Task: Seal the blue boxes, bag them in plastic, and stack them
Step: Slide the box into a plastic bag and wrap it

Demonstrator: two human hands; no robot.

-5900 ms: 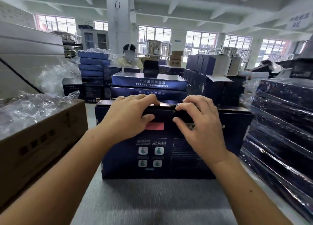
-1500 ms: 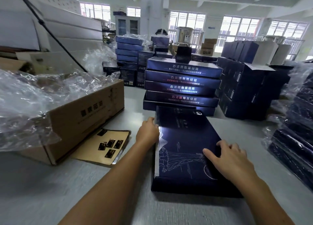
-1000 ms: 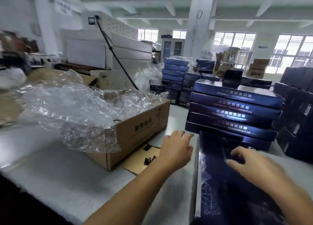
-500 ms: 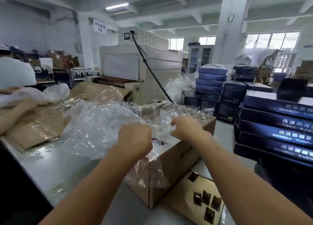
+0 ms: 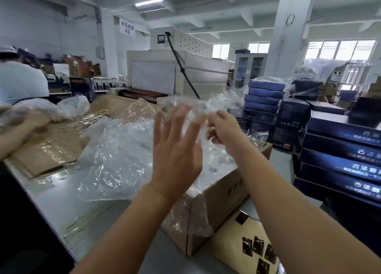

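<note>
The clear plastic bag (image 5: 195,106) is up between my hands: my right hand (image 5: 221,128) pinches one edge with curled fingers, and my left hand (image 5: 175,150) is spread flat, fingers straight, its tips against the film (blurred there, so I cannot tell how firmly). Right below both hands sits the cardboard box (image 5: 224,199), heaped with more crumpled plastic. The blue boxes (image 5: 340,150) are stacked well off to the right of my right hand. Under that forearm lies a tan sticker sheet (image 5: 233,245). Beyond my fingertips stands a beige machine (image 5: 204,71).
</note>
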